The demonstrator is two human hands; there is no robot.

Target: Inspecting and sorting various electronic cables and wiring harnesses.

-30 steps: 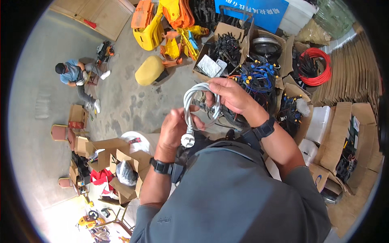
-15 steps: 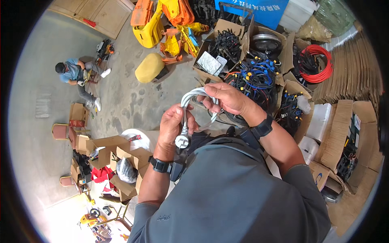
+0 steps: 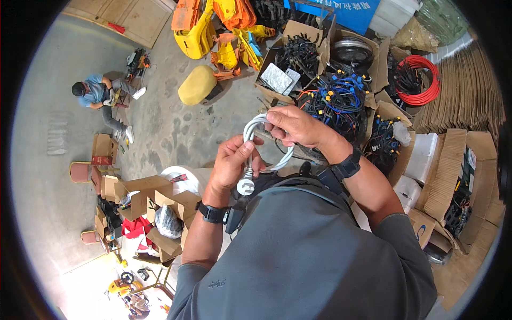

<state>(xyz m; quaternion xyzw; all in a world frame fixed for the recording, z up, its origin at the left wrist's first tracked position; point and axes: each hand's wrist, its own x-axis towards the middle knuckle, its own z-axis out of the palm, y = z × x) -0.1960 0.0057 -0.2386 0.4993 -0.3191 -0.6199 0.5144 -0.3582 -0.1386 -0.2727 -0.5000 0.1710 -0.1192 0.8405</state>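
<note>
The left hand [image 3: 232, 162] is closed around a bundle of white cable [image 3: 255, 140], and the round white plug [image 3: 246, 186] hangs just under its fingers. The right hand [image 3: 293, 125] grips the top loop of the same cable, fingers curled over it. The cable is held in the air in front of the chest, above the concrete floor [image 3: 176, 128]. Behind the hands stands a cardboard box [image 3: 376, 114] full of blue and black wires [image 3: 341, 98]. Another person [image 3: 101, 93] sits on the floor far to the left.
</note>
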